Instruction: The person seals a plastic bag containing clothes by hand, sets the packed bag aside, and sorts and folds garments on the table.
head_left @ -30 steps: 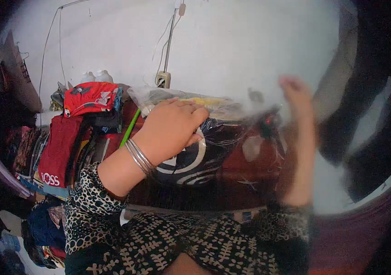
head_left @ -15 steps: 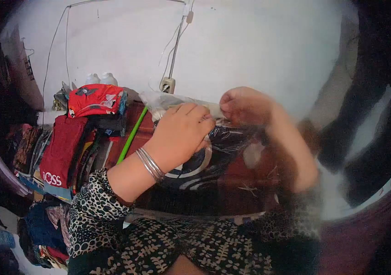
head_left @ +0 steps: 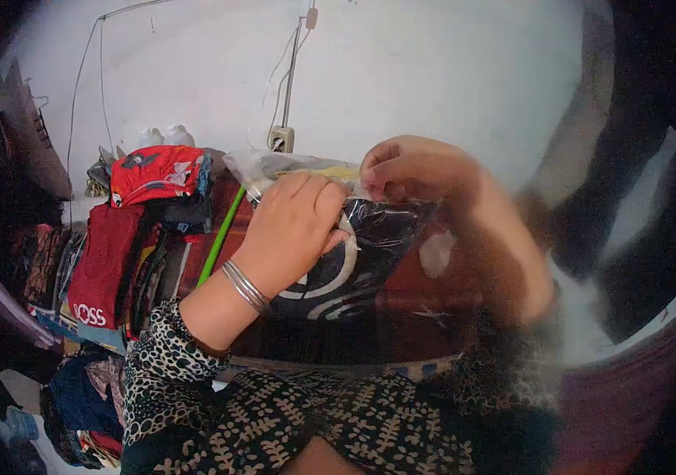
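Apparently, the plastic-wrapped dark garment lies lengthwise — near to far.

Shows a dark red tabletop below the left hand. Carries a plastic-wrapped dark garment with white print directly under that hand, plus a green stick just left of it. Bears a pale star-shaped mark right of the grip.

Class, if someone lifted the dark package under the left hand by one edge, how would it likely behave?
The dark package would probably sag, since its thin wrapping creases softly beside the left hand. Its glossy surface may feel slippery. Lying flat, it seems unlikely to roll.
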Tool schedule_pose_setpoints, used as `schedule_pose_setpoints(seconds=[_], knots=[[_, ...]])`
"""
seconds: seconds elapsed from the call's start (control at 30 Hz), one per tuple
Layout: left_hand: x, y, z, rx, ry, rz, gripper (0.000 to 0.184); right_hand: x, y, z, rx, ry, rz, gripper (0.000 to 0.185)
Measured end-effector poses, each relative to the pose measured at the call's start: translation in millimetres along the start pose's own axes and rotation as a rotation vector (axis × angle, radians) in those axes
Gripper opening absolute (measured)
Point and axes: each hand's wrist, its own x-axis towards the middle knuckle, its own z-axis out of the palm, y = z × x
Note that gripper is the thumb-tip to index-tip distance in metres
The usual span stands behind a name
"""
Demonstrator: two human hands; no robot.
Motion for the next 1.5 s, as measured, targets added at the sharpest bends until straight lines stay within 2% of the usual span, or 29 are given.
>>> schedule_pose_setpoints(seconds=[0.13,0.2,0.33,0.5,0.63,0.7,0.83,0.87,0.93,1.0,1.23,1.33,1.43,1.5], knots=[[-3.2,-1.8,3.3,-0.006,0.011,0.011,0.053,12.1,12.8,-3.6,-0.027,-0.002,0.000,0.023],[-5.6,-2.7,6.6,-0.012,0.066,0.022,0.054,12.2,12.4,-0.6,-0.003,-0.004,0.054,0.023],[-4.6,-2.6,3.7,-0.090,0.037,-0.027,0.055,7.8,0.4,1.6,-0.084,0.005,0.138,0.024],[-4.7,-2.9,3.0,-0.080,0.043,-0.026,0.054,11.3,6.4,2.4,0.066,0.014,0.002,0.026],[-4.3,-3.2,2.0,-0.108,0.034,-0.022,0.054,9.1,3.7,6.1,0.074,0.029,-0.013,0.024],[-4.2,-3.4,1.6,-0.093,0.048,-0.005,0.053,12.8,6.0,3.3,0.028,0.012,0.098,0.023],[-5.7,-4.2,4.6,-0.079,0.070,-0.010,0.053,22.2,19.9,-9.1,-0.035,-0.033,0.144,0.023],[-4.9,-3.7,3.1,-0.095,0.036,-0.025,0.052,21.8,24.0,-12.1,-0.028,-0.104,-0.035,0.021],[-4.6,-3.4,2.3,-0.110,0.004,-0.043,0.051,16.9,16.5,-7.2,-0.023,-0.177,-0.215,0.020],[-5.4,-3.4,3.2,-0.072,0.054,-0.015,0.050,6.7,6.8,-0.7,0.113,-0.023,-0.036,0.020],[-5.4,-4.0,2.2,-0.110,0.010,-0.036,0.048,5.3,6.4,3.0,0.177,-0.057,-0.053,0.030],[-6.5,-5.4,4.2,-0.078,0.088,0.024,0.047,10.8,12.0,1.4,0.119,-0.014,-0.041,0.029],[-6.2,-4.6,3.9,-0.104,0.057,0.005,0.048,12.2,12.4,0.6,0.081,0.036,0.056,0.026],[-5.7,-3.8,4.2,-0.073,0.122,0.035,0.049,6.0,1.9,4.8,0.022,0.006,0.102,0.023]])
